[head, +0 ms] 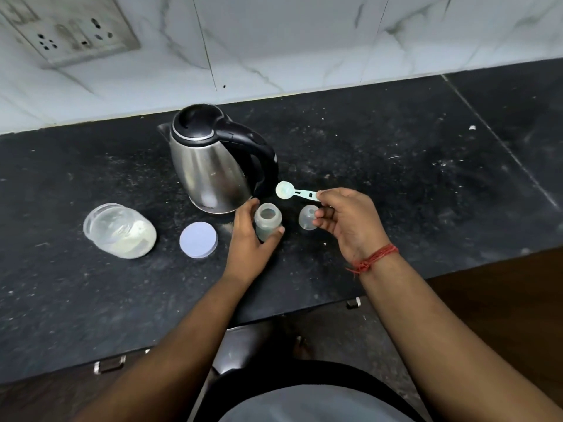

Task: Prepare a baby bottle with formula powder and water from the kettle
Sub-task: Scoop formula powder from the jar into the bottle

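The open baby bottle (pixel 267 220) stands upright on the black counter (pixel 396 166) just in front of the steel kettle (pixel 213 159), the left hand (pixel 249 239) curled round it. The right hand (pixel 347 222) pinches a pale scoop (pixel 294 191) just right of the kettle, above the bottle cap (pixel 308 219). Left of the kettle sit a lavender lid (pixel 198 240) and the powder jar (pixel 120 229).
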{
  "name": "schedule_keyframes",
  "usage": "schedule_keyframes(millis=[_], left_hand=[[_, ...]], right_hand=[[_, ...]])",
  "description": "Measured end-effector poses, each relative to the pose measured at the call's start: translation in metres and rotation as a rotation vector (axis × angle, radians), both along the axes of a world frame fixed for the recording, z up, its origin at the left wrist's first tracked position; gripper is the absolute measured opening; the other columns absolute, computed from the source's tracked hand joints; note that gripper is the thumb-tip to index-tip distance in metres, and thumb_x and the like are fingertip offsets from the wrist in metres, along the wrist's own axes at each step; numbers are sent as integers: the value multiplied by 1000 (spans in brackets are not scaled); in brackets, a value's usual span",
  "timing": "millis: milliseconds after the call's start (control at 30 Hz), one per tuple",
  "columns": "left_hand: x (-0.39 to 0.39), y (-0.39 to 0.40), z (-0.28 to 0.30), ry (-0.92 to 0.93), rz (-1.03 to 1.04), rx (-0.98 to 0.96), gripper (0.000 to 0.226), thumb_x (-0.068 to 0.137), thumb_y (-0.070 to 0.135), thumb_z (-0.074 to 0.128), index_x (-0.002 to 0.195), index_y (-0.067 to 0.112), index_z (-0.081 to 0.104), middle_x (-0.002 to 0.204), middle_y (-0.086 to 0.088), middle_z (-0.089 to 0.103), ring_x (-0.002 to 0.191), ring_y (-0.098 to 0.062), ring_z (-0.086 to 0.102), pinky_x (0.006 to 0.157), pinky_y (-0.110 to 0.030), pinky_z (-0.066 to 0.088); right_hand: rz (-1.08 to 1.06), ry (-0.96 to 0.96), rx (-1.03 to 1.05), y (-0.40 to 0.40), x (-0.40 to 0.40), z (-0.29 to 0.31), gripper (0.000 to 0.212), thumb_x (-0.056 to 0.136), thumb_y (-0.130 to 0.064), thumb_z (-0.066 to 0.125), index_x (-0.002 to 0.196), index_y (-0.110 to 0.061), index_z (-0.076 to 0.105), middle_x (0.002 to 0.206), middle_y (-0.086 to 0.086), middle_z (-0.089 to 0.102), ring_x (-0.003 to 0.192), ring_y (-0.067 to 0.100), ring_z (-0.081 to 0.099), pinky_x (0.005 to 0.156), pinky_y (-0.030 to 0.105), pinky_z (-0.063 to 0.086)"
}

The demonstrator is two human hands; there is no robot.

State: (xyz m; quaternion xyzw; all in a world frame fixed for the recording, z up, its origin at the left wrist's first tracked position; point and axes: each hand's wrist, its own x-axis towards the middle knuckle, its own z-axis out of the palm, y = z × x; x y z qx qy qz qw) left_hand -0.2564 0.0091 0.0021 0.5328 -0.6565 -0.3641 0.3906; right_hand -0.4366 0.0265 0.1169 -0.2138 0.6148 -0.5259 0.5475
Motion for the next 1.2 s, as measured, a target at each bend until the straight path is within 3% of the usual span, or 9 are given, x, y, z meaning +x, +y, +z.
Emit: schedule_keyframes(millis=[133, 267, 367, 433, 533, 633, 867, 1033, 1200], left_hand=[[-2, -6, 3, 29, -40, 51, 55, 88, 17, 79, 137, 11, 55, 135, -2, 63, 128, -18, 58, 112, -46, 43], [7, -3, 11, 25, 10, 6, 58, 86, 26, 80, 137, 15, 56, 134, 0, 61, 128, -17, 57, 112, -42, 45], [19, -2, 18, -57, 70, -67, 59, 83, 31, 82, 136, 22, 56, 129, 10, 58, 123, -7, 54, 108, -29, 44], [29, -1, 24, -73, 86, -101, 59, 82, 25, 84, 135, 21, 57, 127, 10, 59, 121, -9, 55, 107, -32, 45], [45, -3, 32, -118, 104, -133, 60, 82, 25, 85, 136, 18, 59, 129, 4, 62, 122, -12, 57, 106, -36, 46], [65, -3, 40, -154, 138, -153, 59, 83, 34, 83, 135, 22, 58, 126, 7, 61, 119, -10, 57, 102, -37, 48], [102, -7, 51, -105, 153, -163, 58, 82, 38, 82, 133, 25, 58, 125, 9, 62, 119, -7, 57, 101, -39, 49], [118, -9, 56, -98, 144, -181, 57, 83, 36, 82, 133, 25, 57, 123, 10, 60, 118, -6, 57, 101, -37, 49], [123, -11, 57, -95, 138, -176, 59, 83, 35, 83, 134, 25, 57, 123, 9, 60, 117, -6, 56, 101, -32, 48]], right_hand=[[24, 20, 2, -1, -1, -8, 12, 92, -6, 62, 80, -8, 64, 51, -3, 60, 49, 9, 58, 49, 24, 53], [47, 107, -29, -3, 8, -10, 14, 92, -7, 63, 79, -10, 67, 63, 5, 60, 55, 12, 57, 48, 26, 52], [101, 336, -120, -5, 19, -7, 14, 91, -11, 63, 78, -14, 69, 65, 3, 62, 53, 12, 60, 46, 22, 50], [145, 503, -188, -7, 30, -3, 15, 89, -13, 63, 78, -19, 70, 61, -5, 63, 55, 13, 64, 47, 24, 51], [200, 701, -333, -9, 50, 2, 11, 87, -12, 65, 78, -17, 70, 67, -3, 63, 62, 21, 64, 56, 36, 55], [255, 894, -509, -9, 71, 8, 7, 84, -12, 67, 79, -15, 68, 72, -7, 58, 63, 11, 53, 61, 35, 49], [539, 1348, -842, -13, 97, 28, 11, 91, -25, 61, 89, -17, 68, 84, -5, 61, 64, 17, 58, 53, 35, 48], [666, 1428, -903, -28, 103, 43, 14, 91, -28, 60, 89, -19, 70, 81, -5, 62, 66, 17, 59, 53, 28, 36], [763, 1463, -928, -30, 109, 52, 25, 92, -34, 50, 87, -18, 68, 78, -4, 61, 65, 23, 61, 52, 37, 46]])
